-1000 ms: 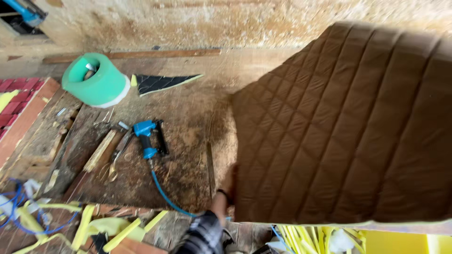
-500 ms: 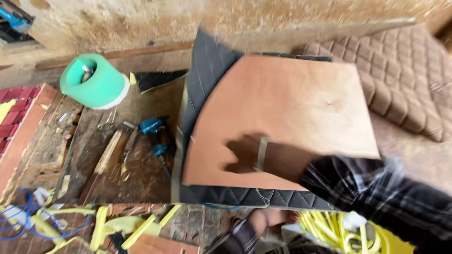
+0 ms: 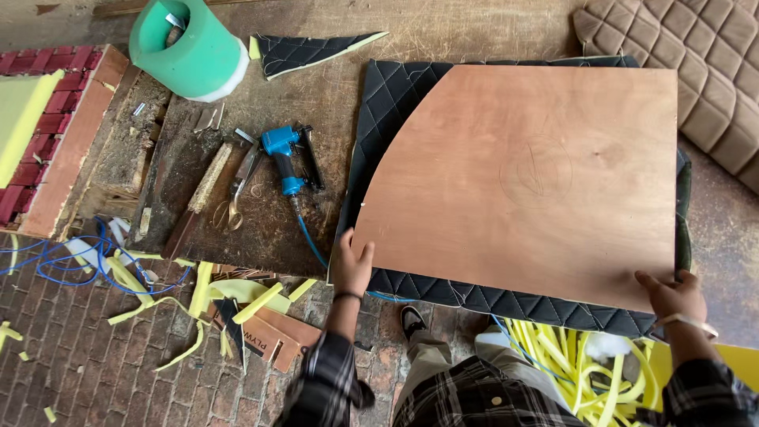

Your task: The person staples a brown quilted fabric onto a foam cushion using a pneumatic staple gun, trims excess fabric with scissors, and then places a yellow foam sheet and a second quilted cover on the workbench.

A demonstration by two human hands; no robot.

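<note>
Plywood panel (image 3: 522,182), reddish-brown, one edge cut to a curve, is laid flat on a black quilted fabric sheet (image 3: 395,95) on the worn wooden workbench (image 3: 443,35). Fabric is seen sticking out past the panel along the left, top, right and near edges.

Left hand (image 3: 352,265) is placed at the panel's near-left corner: fingers extended and loosely spread, thumb up against the panel edge, palm over the fabric border. No closed grip is seen; contact only. A dark band is worn at the wrist.

Right hand (image 3: 672,294) is set at the near-right corner: fingers are curled over the panel edge, the corner lightly pinched. How far the fingers wrap underneath cannot be told. A light bracelet is worn on that wrist.

Left of the panel, on the bench: blue pneumatic stapler (image 3: 283,158) with blue air hose (image 3: 310,237) run off the near edge, scissors (image 3: 237,190) just beside it, a wooden-handled brush (image 3: 202,194) further left. A green foam roll (image 3: 186,47) is stood at the far-left corner, with a triangular offcut of black quilted fabric (image 3: 304,51) beside it. Brown quilted upholstery (image 3: 688,71) is visible at the far right.

Yellow foam strips (image 3: 577,368) and blue cable (image 3: 55,257) are scattered on the brick floor (image 3: 79,372).
</note>
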